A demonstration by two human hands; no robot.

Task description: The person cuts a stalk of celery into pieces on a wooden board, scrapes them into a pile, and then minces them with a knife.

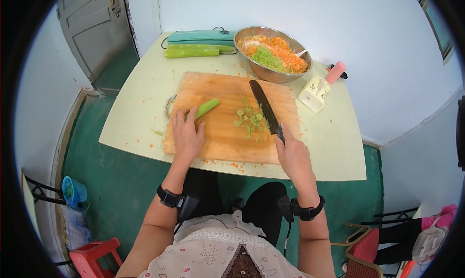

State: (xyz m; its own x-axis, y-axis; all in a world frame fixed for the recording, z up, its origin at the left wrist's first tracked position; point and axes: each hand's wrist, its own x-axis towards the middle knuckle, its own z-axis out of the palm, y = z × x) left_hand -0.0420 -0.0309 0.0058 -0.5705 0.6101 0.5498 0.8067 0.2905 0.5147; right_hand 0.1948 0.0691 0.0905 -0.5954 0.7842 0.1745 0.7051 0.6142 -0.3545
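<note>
My left hand (pixel 188 135) is closed around the near end of a green vegetable stalk (pixel 207 108), which looks like celery or a broccoli stem and lies slanted on the wooden cutting board (pixel 218 149). My right hand (pixel 294 154) grips the handle of a dark-bladed kitchen knife (pixel 264 105), its tip pointing away from me. The blade rests on or just over the board's right side. Between stalk and knife lies a small heap of chopped green pieces (pixel 249 119), some round slices and some fine bits. Part of the stalk is hidden under my left fingers.
Behind the board stands a metal bowl (pixel 276 77) of chopped orange, green and pale vegetables with a white spoon (pixel 304 52). Green stalks (pixel 192 53) lie beside a teal appliance (pixel 201 35). A tissue pack (pixel 314 94) and a pink object (pixel 335 72) sit at right.
</note>
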